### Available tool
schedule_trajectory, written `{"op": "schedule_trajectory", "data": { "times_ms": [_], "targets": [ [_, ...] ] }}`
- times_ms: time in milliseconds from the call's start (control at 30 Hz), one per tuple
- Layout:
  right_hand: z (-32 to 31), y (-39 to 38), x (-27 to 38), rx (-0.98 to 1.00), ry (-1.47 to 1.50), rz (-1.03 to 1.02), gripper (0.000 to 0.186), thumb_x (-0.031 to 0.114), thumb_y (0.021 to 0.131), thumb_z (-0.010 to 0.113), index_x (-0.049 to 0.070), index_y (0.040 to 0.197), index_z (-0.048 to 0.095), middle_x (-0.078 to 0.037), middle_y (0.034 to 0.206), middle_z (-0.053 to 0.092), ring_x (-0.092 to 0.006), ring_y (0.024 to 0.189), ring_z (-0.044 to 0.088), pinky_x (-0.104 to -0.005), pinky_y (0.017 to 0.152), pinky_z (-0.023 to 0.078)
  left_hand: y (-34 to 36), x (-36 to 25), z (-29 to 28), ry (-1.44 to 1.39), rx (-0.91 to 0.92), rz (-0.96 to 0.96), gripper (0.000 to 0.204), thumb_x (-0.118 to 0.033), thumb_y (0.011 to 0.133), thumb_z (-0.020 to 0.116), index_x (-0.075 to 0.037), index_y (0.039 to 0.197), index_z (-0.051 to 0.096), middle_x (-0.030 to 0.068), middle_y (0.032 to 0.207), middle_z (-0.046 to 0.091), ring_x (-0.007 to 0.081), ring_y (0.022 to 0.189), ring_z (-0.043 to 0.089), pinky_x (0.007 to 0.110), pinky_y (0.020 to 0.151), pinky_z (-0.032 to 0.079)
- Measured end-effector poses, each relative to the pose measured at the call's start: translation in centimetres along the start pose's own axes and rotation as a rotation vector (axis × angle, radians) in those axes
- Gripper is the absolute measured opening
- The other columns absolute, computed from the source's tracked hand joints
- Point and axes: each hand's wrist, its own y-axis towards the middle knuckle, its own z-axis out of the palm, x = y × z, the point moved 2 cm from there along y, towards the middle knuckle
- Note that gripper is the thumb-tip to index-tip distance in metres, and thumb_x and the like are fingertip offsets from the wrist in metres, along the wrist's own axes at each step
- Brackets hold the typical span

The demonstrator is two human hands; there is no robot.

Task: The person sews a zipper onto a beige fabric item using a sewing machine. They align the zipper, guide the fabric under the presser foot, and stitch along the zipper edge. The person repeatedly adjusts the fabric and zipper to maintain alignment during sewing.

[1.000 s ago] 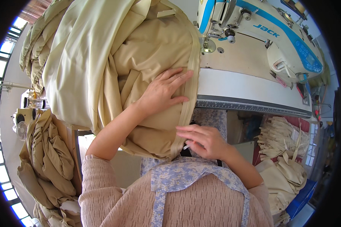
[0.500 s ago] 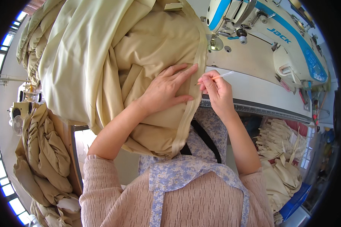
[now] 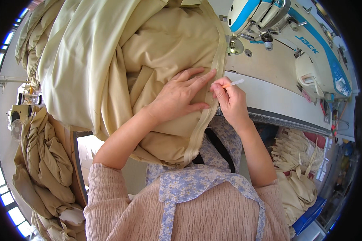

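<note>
A large heap of beige fabric (image 3: 161, 44) lies in front of me, with a zipper (image 3: 220, 52) running down its right edge. My left hand (image 3: 180, 95) rests flat on the cloth, fingers spread, the index fingertip reaching the zipper tape. Just right of the zipper, my right hand (image 3: 231, 101) pinches a slim pen (image 3: 234, 83) with an orange part and a pale, clear end. The pen's back end points right, away from the cloth. Its tip is hidden by my fingers at the zipper edge.
A white and blue sewing machine (image 3: 328, 52) stands at the upper right, its presser foot beside the fabric. A ruler strip (image 3: 277, 121) lines the table's front edge. More beige cloth (image 3: 48, 160) is piled at left, and cream pieces (image 3: 295, 150) lie below the table at right.
My right hand has shifted slightly at the zipper, and the pen's tilt has changed, its tip no longer visible. My left hand stays on the fabric. The whole view has shifted a little.
</note>
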Motion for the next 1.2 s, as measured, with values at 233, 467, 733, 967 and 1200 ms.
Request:
{"op": "schedule_trajectory", "data": {
  "times_ms": [233, 467, 733, 967, 1200],
  "targets": [
    [-0.7, -0.3, 0.3, 0.011, 0.113, 0.015, 0.016, 0.016, 0.107, 0.059, 0.002, 0.102, 0.065, -0.011, 0.092, 0.07, -0.019, 0.078, 0.068, -0.0314, 0.069, 0.053, 0.1, -0.1, 0.1, -0.019, -0.012, 0.002, 0.091, -0.034, 0.083, 0.082, -0.01, 0.159, 0.039, 0.0173, 0.139, 0.061, 0.0325, 0.138, 0.049, 0.044, 0.114, 0.042],
    [-4.5, -3.1, 2.9, 0.047, -0.25, -0.18, 0.034, 0.0, 0.095, 0.061, 0.004, 0.129, 0.066, -0.011, 0.123, 0.067, -0.0261, 0.092, 0.069, -0.0345, 0.079, 0.055, 0.4, -0.7, -0.7, 0.052, -0.065, 0.085, 0.065, -0.025, 0.087, 0.077, -0.007, 0.146, 0.055, 0.0131, 0.128, 0.068, 0.0315, 0.13, 0.055, 0.044, 0.109, 0.046],
    [-1.5, -3.7, 2.7, 0.114, -0.666, -0.485, 0.04, 0.008, 0.075, 0.079, 0.01, 0.114, 0.074, 0.001, 0.118, 0.07, -0.0169, 0.066, 0.063, -0.0307, 0.063, 0.05, 10.6, 2.5, -0.9, 0.231, -0.14, -0.037, 0.036, -0.016, 0.092, 0.069, -0.004, 0.125, 0.067, 0.0091, 0.122, 0.067, 0.0309, 0.118, 0.06, 0.045, 0.1, 0.051],
    [-0.3, -8.1, 6.3, 0.321, -0.275, -0.519, 0.031, 0.012, 0.082, 0.078, 0.015, 0.113, 0.077, 0.002, 0.115, 0.074, -0.0149, 0.066, 0.065, -0.0287, 0.059, 0.051, -0.6, -1.0, 0.2, 0.319, -0.067, 0.011, 0.056, -0.018, 0.089, 0.074, -0.003, 0.14, 0.058, 0.0112, 0.148, 0.056, 0.0346, 0.138, 0.05, 0.046, 0.114, 0.045],
    [-1.0, 7.0, 3.1, 0.17, -0.57, -0.504, 0.052, -0.001, 0.088, 0.059, 0.013, 0.138, 0.063, -0.003, 0.132, 0.07, -0.0278, 0.086, 0.075, -0.0379, 0.072, 0.061, -4.6, -2.7, -0.4, 0.278, -0.008, -0.039, 0.067, -0.017, 0.088, 0.074, -0.006, 0.15, 0.05, 0.0099, 0.156, 0.048, 0.0333, 0.146, 0.043, 0.049, 0.118, 0.04]
  ]
}}
